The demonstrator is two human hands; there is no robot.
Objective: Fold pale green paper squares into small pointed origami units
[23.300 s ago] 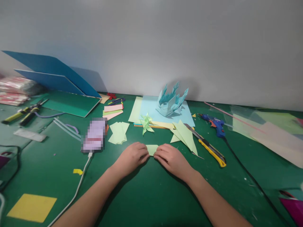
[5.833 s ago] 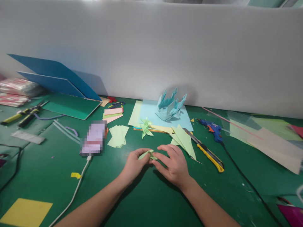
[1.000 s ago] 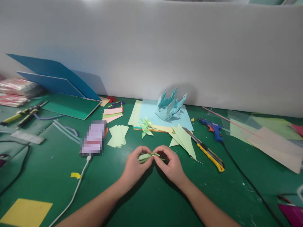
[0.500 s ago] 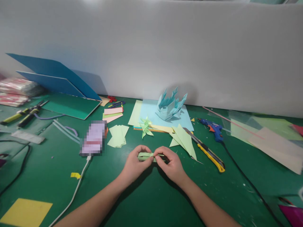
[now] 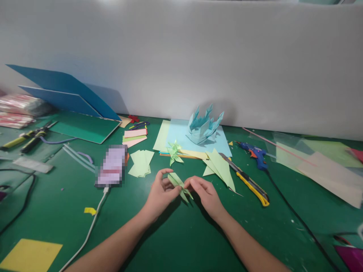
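Note:
A small folded piece of light green paper (image 5: 176,180) is held just above the table, its pointed ends slanting down to the right. My left hand (image 5: 162,192) pinches it between thumb and fingers from the left. Closed at the paper's right side, my right hand (image 5: 204,196) has its fingertips on the fold near the middle. Behind the hands lie a finished green folded paper shape (image 5: 175,152) and a blue paper crown-like origami (image 5: 202,128), which stands on coloured sheets (image 5: 160,136). Cut green paper pieces (image 5: 141,163) lie left of the hands, with green paper triangles (image 5: 219,168) to the right.
To the right are a yellow utility knife (image 5: 252,188) and a blue glue gun (image 5: 258,155) with a trailing black cord. A phone (image 5: 112,166) on a white cable (image 5: 93,223) lies left. Further left are pliers (image 5: 36,138) and a blue folder (image 5: 76,94).
The green folded paper has turned from lying level between the hands to a downward slant, showing more of its face. My left index finger has lifted; the right hand stays close by.

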